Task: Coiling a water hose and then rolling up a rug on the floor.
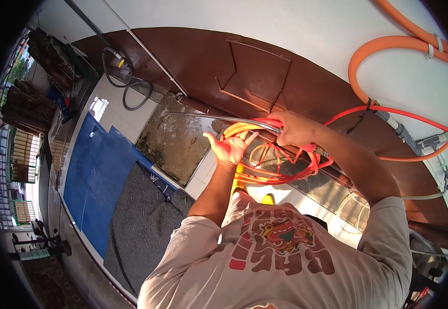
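My right hand (295,129) is closed around several red and orange hoses (247,125) and a thin metal lance (208,115). The lance points left, and its far end hangs over the floor. Below that fist, the hose coil (274,179) droops in wide loops, with a metal fitting (320,151) near my wrist. My left hand (229,150) is turned palm up beside the left bend of the coil, its thumb and fingers spread. Whether those fingertips touch the hoses is hard to tell.
A brown wall panel (193,54) carries a metal bracket (253,71) ahead. Thick orange hose (382,42) loops on the wall at right, above grey pipes (403,135). A grey hose (137,83) hangs at upper left. Grey carpet (142,228) overlaps a blue sheet (92,174).
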Demonstrator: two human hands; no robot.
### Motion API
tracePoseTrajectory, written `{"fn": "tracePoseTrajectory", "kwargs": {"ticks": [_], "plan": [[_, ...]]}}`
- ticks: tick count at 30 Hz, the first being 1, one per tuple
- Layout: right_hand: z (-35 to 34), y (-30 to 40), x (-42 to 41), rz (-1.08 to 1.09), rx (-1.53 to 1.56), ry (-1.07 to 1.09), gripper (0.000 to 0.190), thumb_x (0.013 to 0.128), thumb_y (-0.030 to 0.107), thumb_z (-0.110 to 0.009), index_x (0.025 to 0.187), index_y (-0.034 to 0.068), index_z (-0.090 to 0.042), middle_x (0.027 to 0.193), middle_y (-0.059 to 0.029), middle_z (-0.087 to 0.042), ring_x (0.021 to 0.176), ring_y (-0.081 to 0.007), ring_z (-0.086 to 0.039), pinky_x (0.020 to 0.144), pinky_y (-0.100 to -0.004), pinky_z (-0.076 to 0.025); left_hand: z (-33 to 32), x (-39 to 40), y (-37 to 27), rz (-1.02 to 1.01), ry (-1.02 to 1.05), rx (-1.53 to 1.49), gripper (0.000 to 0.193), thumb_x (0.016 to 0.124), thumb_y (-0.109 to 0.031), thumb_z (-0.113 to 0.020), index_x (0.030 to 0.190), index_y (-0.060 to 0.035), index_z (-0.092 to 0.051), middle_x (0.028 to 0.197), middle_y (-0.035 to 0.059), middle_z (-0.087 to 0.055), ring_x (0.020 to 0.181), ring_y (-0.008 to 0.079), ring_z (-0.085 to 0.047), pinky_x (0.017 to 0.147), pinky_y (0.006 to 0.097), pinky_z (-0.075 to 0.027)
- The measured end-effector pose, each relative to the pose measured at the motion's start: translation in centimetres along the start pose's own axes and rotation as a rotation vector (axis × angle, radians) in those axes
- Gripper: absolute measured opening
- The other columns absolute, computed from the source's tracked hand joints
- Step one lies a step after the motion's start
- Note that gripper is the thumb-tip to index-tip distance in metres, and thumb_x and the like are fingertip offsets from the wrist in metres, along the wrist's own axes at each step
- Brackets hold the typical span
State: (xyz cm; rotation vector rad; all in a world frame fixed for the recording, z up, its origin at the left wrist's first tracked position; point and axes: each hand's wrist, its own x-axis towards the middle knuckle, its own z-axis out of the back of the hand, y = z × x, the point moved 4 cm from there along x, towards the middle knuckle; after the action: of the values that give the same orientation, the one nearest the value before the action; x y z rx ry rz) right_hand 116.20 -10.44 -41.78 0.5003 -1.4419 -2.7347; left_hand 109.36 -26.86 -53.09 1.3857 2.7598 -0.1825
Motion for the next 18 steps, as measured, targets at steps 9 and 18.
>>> {"fn": "tracePoseTrajectory", "kwargs": {"ticks": [9,18], "plan": [[6.1,-0.9,9.3,-0.18,0.037,-0.047,0.052,0.066,0.0,-0.06,0.118,0.003,-0.053,0.089,-0.0119,-0.063,0.076,-0.0188,-0.06,0.068,-0.0315,-0.048,2.9,14.4,-13.5,-0.354,-0.824,0.513,0.066,0.082,-0.071,-0.046,0.097,-0.0077,-0.06,0.099,0.0047,-0.06,0.095,0.0198,-0.052,0.091,0.0391,-0.036],[9.0,-7.1,18.2,-0.357,0.072,-0.077,0.061,0.07,0.002,-0.06,0.129,-0.004,-0.044,0.103,-0.0163,-0.061,0.077,-0.0171,-0.061,0.074,-0.0282,-0.05,7.9,23.7,-24.0,0.038,-0.402,1.074,0.05,0.087,-0.06,-0.048,0.108,-0.016,-0.059,0.106,-0.0022,-0.06,0.097,0.0152,-0.051,0.088,0.0336,-0.033]]}}
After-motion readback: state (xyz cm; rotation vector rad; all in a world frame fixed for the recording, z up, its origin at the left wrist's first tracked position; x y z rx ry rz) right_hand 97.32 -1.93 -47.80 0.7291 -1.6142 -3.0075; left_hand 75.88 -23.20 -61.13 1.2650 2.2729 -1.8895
